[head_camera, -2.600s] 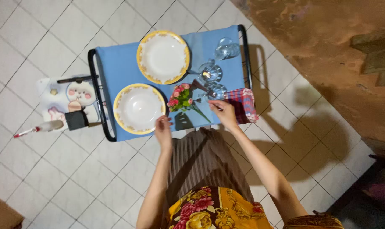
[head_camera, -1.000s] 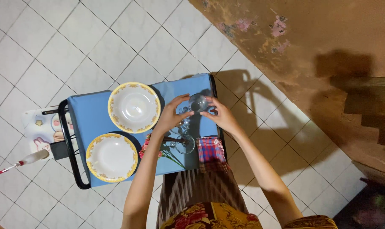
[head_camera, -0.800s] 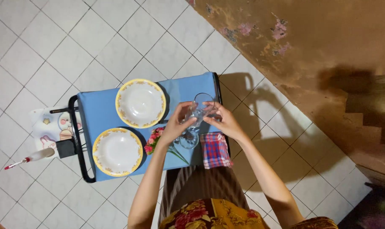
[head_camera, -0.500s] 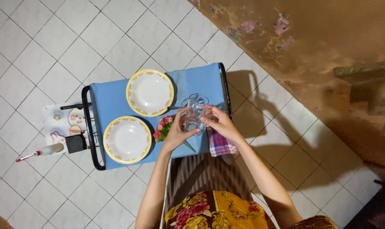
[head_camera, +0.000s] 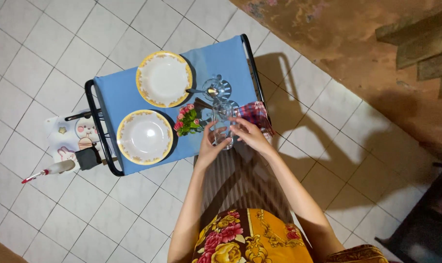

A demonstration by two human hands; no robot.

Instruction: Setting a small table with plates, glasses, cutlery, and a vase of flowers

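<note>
Both arms extend forward, the left hand (head_camera: 210, 145) and right hand (head_camera: 247, 135) with fingers curled closed around a clear drinking glass (head_camera: 223, 124), held upright above the blue bench's (head_camera: 118, 97) near edge.

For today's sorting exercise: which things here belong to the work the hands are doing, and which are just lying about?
In hand:
clear glass, held up between left hand and right hand

Lying about:
two yellow-rimmed plates
pink flower sprig
glass with spoon
checked cloth
blue table
cartoon mat on floor
</note>
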